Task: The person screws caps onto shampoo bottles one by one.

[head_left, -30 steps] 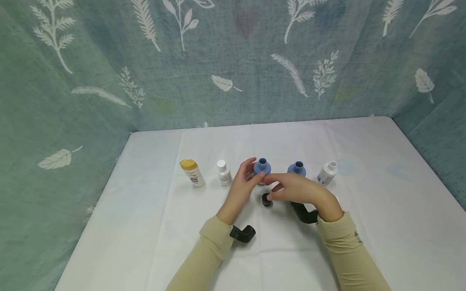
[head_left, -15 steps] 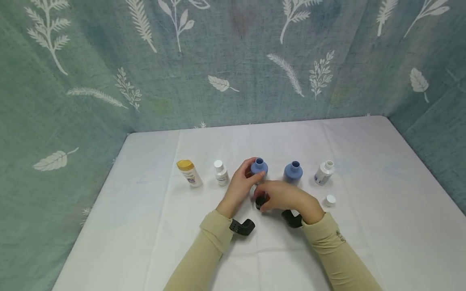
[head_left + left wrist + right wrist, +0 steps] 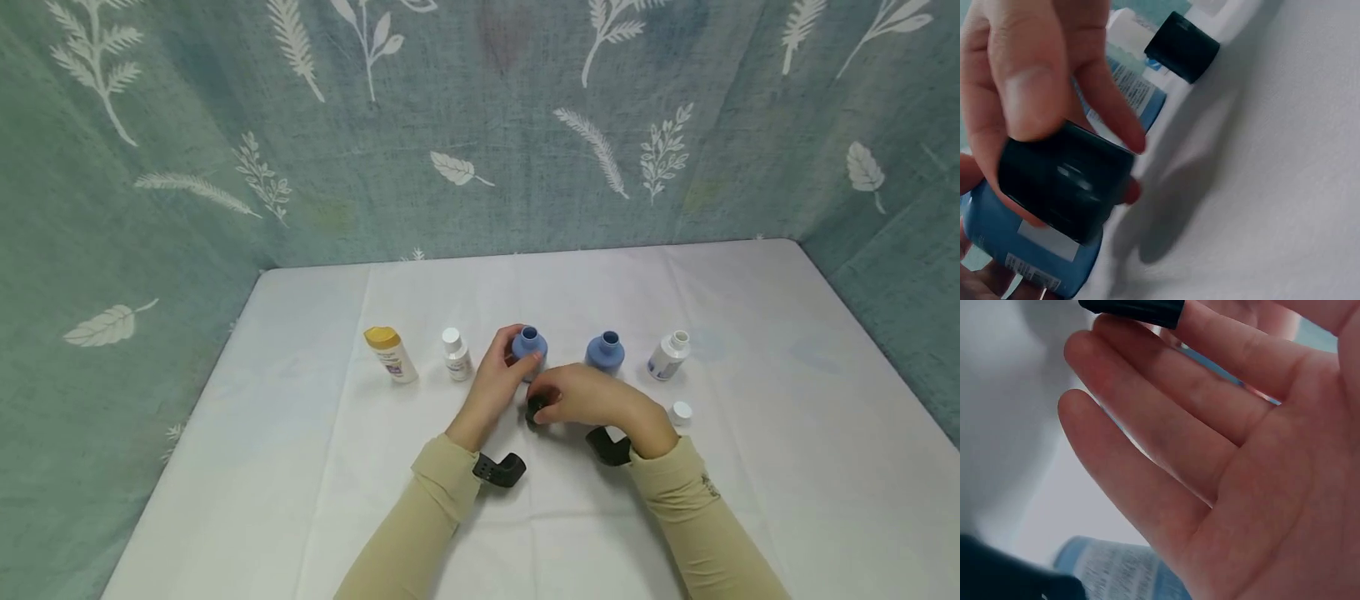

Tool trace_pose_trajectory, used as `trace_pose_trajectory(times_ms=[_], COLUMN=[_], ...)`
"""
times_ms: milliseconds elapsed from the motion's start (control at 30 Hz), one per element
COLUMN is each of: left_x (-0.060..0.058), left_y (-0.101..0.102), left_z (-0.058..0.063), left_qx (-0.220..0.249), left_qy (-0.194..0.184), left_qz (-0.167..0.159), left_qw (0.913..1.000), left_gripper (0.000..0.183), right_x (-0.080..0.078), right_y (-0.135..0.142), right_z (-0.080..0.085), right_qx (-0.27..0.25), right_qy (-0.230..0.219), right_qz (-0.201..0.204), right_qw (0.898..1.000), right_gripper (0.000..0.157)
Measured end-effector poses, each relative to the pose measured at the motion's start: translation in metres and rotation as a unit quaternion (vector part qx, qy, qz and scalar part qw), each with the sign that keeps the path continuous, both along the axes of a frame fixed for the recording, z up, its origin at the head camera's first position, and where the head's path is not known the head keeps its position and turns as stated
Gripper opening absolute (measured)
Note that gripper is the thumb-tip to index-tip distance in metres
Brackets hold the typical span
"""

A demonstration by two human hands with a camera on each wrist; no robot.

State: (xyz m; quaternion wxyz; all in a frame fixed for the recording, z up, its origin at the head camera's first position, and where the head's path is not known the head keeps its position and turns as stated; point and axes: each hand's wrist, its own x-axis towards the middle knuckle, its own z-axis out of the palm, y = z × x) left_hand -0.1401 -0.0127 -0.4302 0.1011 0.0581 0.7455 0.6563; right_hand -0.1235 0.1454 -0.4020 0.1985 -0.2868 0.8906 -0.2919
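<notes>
My left hand [image 3: 491, 382] grips an uncapped blue bottle [image 3: 531, 345] that stands upright at the middle of the table. Just in front of this bottle, my right hand [image 3: 592, 396] pinches a black cap [image 3: 1066, 181] between thumb and fingers, tilted and below the bottle's mouth. Its remaining fingers extend loosely, as the right wrist view shows. To the right stands a second blue bottle [image 3: 604, 353], also with an open neck. Another black cap [image 3: 1182, 47] lies near that second bottle in the left wrist view; in the head view the right hand hides it.
On the right are an uncapped white bottle [image 3: 667, 357] and a loose white cap [image 3: 681, 412]. A white-capped bottle [image 3: 456, 357] and a yellow-topped bottle [image 3: 391, 354] stand on the left. A leaf-patterned curtain [image 3: 480, 125] hangs behind the white-covered table [image 3: 300, 400].
My right hand has come down to the black cap, taken hold of it and raised it slightly, tilting it. The white cap on the right has come into view. My left hand stays on the bottle.
</notes>
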Motion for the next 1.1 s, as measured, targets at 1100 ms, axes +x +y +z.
trace_pose_trajectory(times_ms=[1100], left_x=[-0.001], left_y=[0.0], left_z=[-0.012], left_qx=[0.034], left_qy=[0.022], left_qz=[0.052], left_qw=[0.9978], left_gripper=[0.04], right_x=[-0.004], right_y=[0.012], right_z=[0.019], right_qx=[-0.195], right_qy=[0.115], right_qz=[-0.134], right_qw=[0.965], right_gripper=[0.035])
